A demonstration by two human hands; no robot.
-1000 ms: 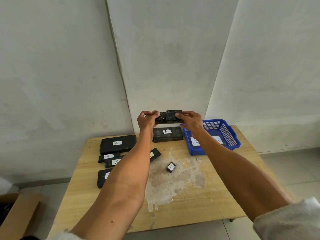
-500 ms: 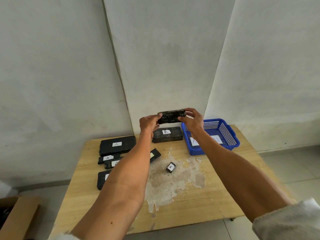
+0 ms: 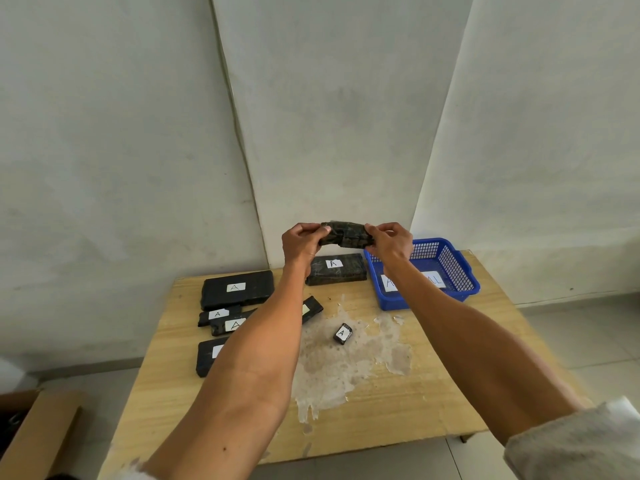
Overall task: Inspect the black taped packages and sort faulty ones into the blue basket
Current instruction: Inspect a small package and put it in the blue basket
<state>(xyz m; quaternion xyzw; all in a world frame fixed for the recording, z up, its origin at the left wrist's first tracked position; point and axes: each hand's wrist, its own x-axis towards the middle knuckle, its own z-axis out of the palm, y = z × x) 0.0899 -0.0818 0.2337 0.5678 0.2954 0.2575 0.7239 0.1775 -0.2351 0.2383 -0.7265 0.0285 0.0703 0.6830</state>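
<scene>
At your far left a cardboard box (image 3: 31, 434) sits on the floor beside the wooden bench (image 3: 433, 393). On the left part of the bench lies a large black package (image 3: 237, 289) with a white "A" label. Just nearer to you are two slim packages (image 3: 218, 314), close together and each labelled "A". The nearest package (image 3: 207, 355) lies at the bench's left edge, partly hidden by your left forearm. From behind that forearm the end of an angled package (image 3: 312, 308) shows.

Your left hand (image 3: 300, 242) is raised above the back of the bench, its fingers (image 3: 304, 227) curled over the left end of the held package (image 3: 348, 234). This black taped block is lifted clear of the bench, lying crosswise between both hands. Below it, at the back edge, a rear package (image 3: 336, 270) lies flat with its "A" label up. Nearer to you a small package (image 3: 343, 333), also labelled "A", stands on a pale worn patch (image 3: 346, 368) of the bench top.

Your right hand (image 3: 391, 240) pinches the right end of the held package, thumb beneath and fingers (image 3: 381, 228) bent over the top. Behind that wrist the blue basket (image 3: 460, 271) stands at the bench's back right corner with white paper sheets (image 3: 434, 279) on its floor, their writing partly hidden by your arm. A pale sleeve (image 3: 571, 445) covers your right upper arm.
</scene>
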